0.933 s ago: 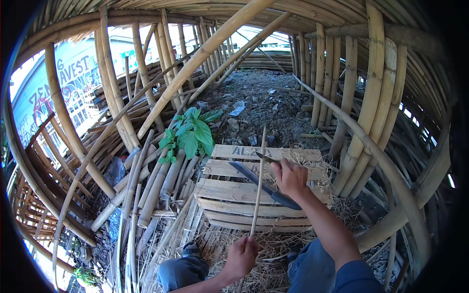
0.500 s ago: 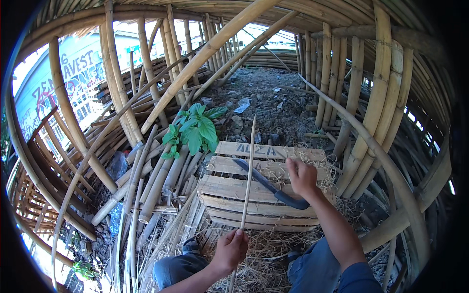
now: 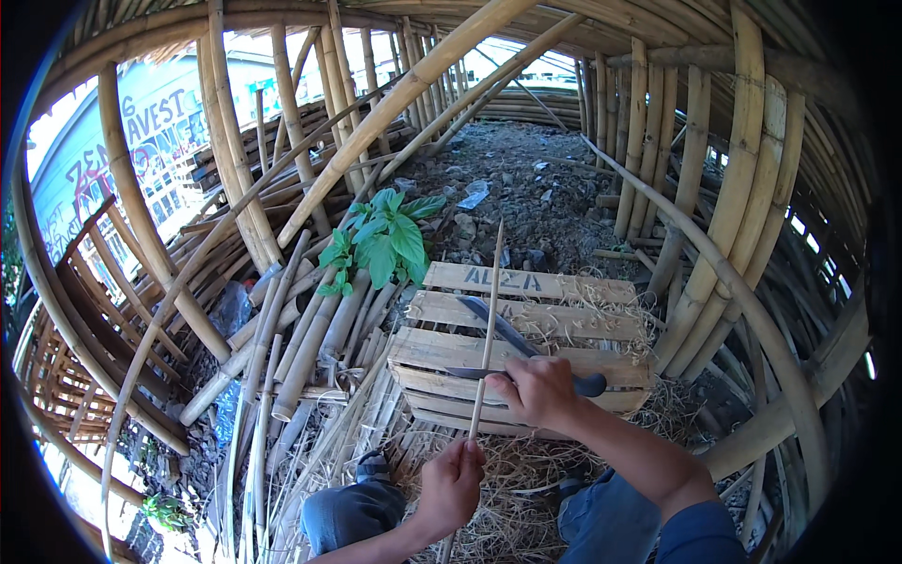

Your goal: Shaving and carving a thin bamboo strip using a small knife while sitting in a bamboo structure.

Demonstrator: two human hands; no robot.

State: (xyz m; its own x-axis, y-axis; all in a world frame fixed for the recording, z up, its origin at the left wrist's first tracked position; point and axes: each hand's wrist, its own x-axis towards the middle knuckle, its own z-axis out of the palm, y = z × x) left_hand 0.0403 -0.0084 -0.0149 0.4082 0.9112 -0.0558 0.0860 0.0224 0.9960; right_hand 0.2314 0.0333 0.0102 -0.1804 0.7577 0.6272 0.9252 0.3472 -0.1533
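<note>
My left hand is closed around the lower part of a thin pale bamboo stick, which stands nearly upright with a pointed upper end. My right hand grips a small knife; its short dark blade points left and crosses the stick above my left hand. The knife's handle is hidden in my fist. Behind my right hand a larger curved blade with a dark handle lies on a slatted wooden crate. My right hand covers part of it.
Pale shavings cover the ground between my knees and lie on the crate. At left are stacked bamboo poles and a leafy green plant. Slanted bamboo poles and upright posts frame the place; rocky soil lies beyond.
My right hand has come down and left from above the crate to the stick, and the small knife's blade now shows across it. My left hand keeps its hold.
</note>
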